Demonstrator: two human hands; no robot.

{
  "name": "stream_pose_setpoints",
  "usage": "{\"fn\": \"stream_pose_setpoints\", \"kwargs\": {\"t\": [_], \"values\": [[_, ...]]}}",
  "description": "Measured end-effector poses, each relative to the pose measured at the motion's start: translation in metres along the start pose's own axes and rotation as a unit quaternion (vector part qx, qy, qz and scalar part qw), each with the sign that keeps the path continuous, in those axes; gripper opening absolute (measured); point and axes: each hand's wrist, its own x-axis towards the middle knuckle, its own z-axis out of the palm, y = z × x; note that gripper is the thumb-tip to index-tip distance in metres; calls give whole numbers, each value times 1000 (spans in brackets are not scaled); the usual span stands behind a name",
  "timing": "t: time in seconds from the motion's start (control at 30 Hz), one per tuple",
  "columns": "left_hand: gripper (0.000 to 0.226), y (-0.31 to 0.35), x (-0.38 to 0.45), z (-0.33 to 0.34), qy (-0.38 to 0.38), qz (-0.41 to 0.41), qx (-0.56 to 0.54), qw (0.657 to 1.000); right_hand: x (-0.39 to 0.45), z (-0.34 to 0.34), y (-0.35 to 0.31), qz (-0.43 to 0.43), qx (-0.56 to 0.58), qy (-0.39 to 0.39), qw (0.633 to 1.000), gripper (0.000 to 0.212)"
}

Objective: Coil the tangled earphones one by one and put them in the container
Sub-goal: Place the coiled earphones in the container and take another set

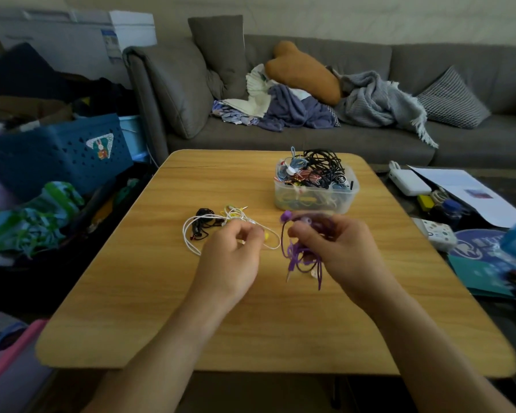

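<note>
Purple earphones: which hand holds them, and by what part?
The right hand grips the purple earphones by the bunched cord, plug end dangling. The left hand seems to hold nothing.

This is a home, most likely a living room. A long grey sofa [310, 135] stands behind the wooden tabletop [221, 317], with cushions [453, 98], an orange pillow [304, 70], a grey blanket [379, 99] and loose clothes [283, 110] lying on it. On the left there is a blue plastic crate [63, 153] with a sticker, striped fabric [42, 222] and dark bags on the floor. A white appliance [72, 37], maybe a freezer, stands in the far corner. On the right a lower surface carries papers [465, 192], a white charger [408, 181] and other small household things. The wall is plain and the light is dim.
</note>
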Motion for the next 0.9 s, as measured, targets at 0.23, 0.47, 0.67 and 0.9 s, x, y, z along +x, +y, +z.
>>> {"fn": "stream_pose_setpoints", "kwargs": {"t": [0.23, 0.47, 0.67, 0.9], "values": [[4, -10, 20, 8, 86, 179, 189, 962, 98, -23, -33, -35, -67, 56, 996, 13], [6, -10, 37, 1, 134, 150, 236, 951, 191, -47, -36, -139, -336, 111, 925, 20], [6, -13, 51, 1, 133, 121, 237, 955, 192, -33, 0, -65, -434, -41, 898, 36], [7, -17, 55, -5, 128, 114, 233, 957, 173, -22, 6, -66, -532, -138, 833, 50]]}}
